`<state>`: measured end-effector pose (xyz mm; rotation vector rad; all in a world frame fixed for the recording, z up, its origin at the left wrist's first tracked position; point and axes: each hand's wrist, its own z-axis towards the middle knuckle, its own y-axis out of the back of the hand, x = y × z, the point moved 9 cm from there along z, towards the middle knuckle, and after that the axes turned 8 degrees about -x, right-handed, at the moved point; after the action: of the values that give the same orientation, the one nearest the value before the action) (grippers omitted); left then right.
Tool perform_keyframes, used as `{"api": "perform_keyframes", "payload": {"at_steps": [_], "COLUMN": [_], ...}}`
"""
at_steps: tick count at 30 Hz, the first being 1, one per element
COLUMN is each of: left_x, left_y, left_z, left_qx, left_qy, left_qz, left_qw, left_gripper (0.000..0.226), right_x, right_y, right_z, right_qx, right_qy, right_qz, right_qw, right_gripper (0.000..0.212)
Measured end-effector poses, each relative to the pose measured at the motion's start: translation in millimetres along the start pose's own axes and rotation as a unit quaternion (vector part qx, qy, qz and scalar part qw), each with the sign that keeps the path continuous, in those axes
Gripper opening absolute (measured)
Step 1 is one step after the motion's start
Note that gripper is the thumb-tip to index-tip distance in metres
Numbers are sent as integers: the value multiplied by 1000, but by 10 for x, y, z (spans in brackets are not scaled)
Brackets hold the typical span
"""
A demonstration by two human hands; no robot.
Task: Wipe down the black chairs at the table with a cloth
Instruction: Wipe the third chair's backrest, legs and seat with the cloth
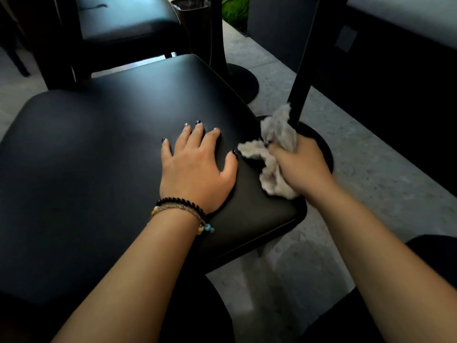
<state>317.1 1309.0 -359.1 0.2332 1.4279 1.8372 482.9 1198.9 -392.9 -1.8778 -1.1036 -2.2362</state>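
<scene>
A black padded chair seat (99, 149) fills the middle of the head view. My left hand (195, 169) lies flat on the seat near its right edge, fingers spread and straight. My right hand (301, 164) grips a crumpled grey cloth (274, 154) against the seat's right side edge, just beyond the left thumb. Part of the cloth is hidden inside the fist.
A second black chair (123, 23) stands behind, at the top left. Two round black table bases (243, 80) with poles (300, 95) stand on the speckled grey floor to the right. A dark wall or bench (395, 70) runs along the far right.
</scene>
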Motion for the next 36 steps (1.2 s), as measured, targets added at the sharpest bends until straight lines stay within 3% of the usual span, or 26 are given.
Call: {"api": "perform_keyframes", "payload": {"at_steps": [2,6,8,11,13,15,18,19,25,31,36], "left_x": [1,-3,7,87,135,145,148,151,156,127,127], "left_y": [3,-4,0,109,163,163,155,158,147,111,96], "left_z": [18,29,6,-10,-12,-9,-12,-22,-60,-30,-42], "left_qx": [-3,5,6,-53,-82,-82,-78,-79,-71,-52,-49], "left_qy": [0,0,6,57,89,98,103,105,103,103,103], "left_qz": [-2,-6,-18,-64,-75,-70,-71,-72,-72,-48,-34], "left_qw": [1000,1000,1000,995,990,989,989,989,990,992,993], "left_gripper": [56,56,57,60,62,65,66,66,68,70,72], "right_x": [-62,66,170,400,458,518,651,687,619,693,937], "right_y": [152,185,143,29,-12,-60,-297,-378,-296,-538,-1086], "right_z": [-210,-219,-336,-780,-839,-591,-84,22,-239,381,1071], "right_qx": [-17,-18,-18,5,28,47,53,48,20,34,39], "right_qy": [21,25,58,202,254,233,190,185,228,199,184], "right_qz": [-14,-63,-117,-190,-198,-181,-207,-221,-198,-240,-276], "right_qw": [1000,998,991,961,946,954,958,956,953,950,943], "right_gripper": [7,22,9,49,63,51,13,11,38,30,68]}}
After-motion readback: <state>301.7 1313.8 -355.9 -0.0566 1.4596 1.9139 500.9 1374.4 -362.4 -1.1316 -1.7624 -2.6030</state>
